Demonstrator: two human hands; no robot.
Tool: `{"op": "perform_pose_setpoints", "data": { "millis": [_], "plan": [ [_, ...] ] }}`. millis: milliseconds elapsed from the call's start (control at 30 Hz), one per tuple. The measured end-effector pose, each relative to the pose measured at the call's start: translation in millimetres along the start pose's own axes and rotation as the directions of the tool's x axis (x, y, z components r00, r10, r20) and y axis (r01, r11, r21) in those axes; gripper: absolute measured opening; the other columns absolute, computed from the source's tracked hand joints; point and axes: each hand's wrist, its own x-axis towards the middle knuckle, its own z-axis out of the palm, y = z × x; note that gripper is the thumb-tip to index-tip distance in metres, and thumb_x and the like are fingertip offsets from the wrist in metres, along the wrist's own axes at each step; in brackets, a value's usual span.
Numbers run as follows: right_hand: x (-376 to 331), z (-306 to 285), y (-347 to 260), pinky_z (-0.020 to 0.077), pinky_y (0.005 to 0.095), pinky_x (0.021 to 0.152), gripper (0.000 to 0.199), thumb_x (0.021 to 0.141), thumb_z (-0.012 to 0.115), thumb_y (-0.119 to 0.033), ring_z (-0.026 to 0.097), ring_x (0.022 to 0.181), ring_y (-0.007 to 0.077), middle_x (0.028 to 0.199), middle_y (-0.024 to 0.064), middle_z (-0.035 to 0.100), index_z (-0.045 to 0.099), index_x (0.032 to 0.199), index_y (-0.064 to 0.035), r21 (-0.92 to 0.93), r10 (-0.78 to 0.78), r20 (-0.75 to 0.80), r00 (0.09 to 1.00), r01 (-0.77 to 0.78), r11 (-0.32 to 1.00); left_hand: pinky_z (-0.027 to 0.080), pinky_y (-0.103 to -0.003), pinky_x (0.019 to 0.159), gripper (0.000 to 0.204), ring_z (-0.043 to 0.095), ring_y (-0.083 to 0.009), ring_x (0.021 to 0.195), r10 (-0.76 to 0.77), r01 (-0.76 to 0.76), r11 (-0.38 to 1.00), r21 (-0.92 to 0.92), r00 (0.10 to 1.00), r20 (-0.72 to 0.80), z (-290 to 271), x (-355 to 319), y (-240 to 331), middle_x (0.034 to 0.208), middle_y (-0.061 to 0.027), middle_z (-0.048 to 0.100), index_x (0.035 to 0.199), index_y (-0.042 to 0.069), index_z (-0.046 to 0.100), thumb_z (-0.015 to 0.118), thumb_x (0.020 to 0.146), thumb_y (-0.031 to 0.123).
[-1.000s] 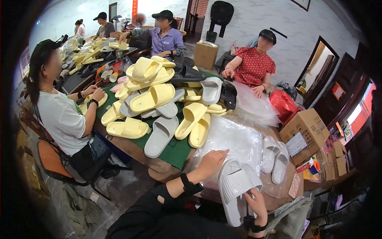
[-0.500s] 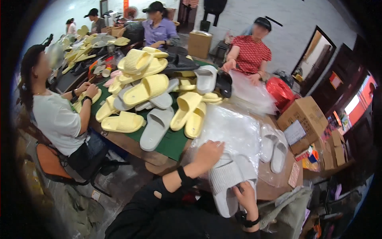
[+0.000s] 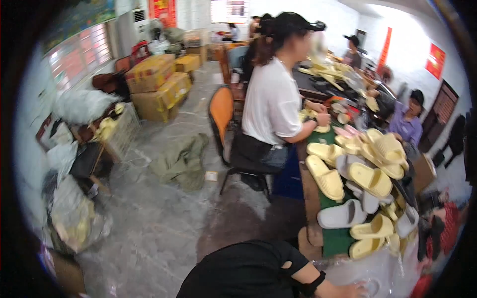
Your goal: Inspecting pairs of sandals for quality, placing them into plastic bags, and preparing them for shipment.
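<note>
At the lower edge my left hand (image 3: pixel 349 290) reaches in from a black sleeve with a dark wristband. It lies over clear plastic bags (image 3: pixel 387 265) on the table's near end; its fingers are smeared and partly cut off, so their grip is unclear. My right hand is out of the picture. Just beyond the bags is a heap of slippers, with a grey slipper (image 3: pixel 342 214) and a yellow slipper (image 3: pixel 324 178) lying nearest the table's left edge on a green mat (image 3: pixel 329 244).
A co-worker in a white shirt (image 3: pixel 271 102) stands by an orange-backed chair (image 3: pixel 221 111) at the table's left side. Another person in purple (image 3: pixel 405 121) is across it. Cardboard boxes (image 3: pixel 151 102), a crate (image 3: pixel 124 131) and an olive cloth (image 3: pixel 181 161) are on the floor.
The view has swung far to the left, so the table now sits at the right. My right hand and the grey slipper it held have left the picture.
</note>
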Motion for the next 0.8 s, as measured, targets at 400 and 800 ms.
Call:
{"op": "perform_pose_setpoints", "data": {
  "millis": [400,800],
  "plan": [
    [45.8,-154.4,-357.5,0.0374,0.0448,0.076,0.025,0.085,0.059,-0.018,0.046,0.084,0.0359,0.086,0.0194,0.048,0.049,0.092,0.0038,0.498,-0.275,0.078,0.958,0.201,0.844,0.029,-0.065,0.093,0.035,0.041,-0.0407,0.122,0.028,-0.031,0.999,-0.026,0.994,-0.108,-47.5,-6.6,2.7,0.133,-0.0183,0.045,0.121,0.018,0.057,0.051,0.091,0.036],
    [104.3,-128.2,-399.8,0.0393,0.043,0.083,0.032,0.085,0.061,-0.019,0.049,0.093,0.0347,0.094,0.0186,0.053,0.052,0.105,0.0039,0.694,-0.36,0.146,0.922,0.164,0.702,0.04,-0.04,0.095,0.045,0.048,-0.034,0.117,-0.376,0.302,0.436,-0.847,0.917,0.134,23.2,-39.8,-10.5,0.127,-0.0227,0.05,0.131,0.001,0.045,0.054,0.092,0.022]
  ]
}}
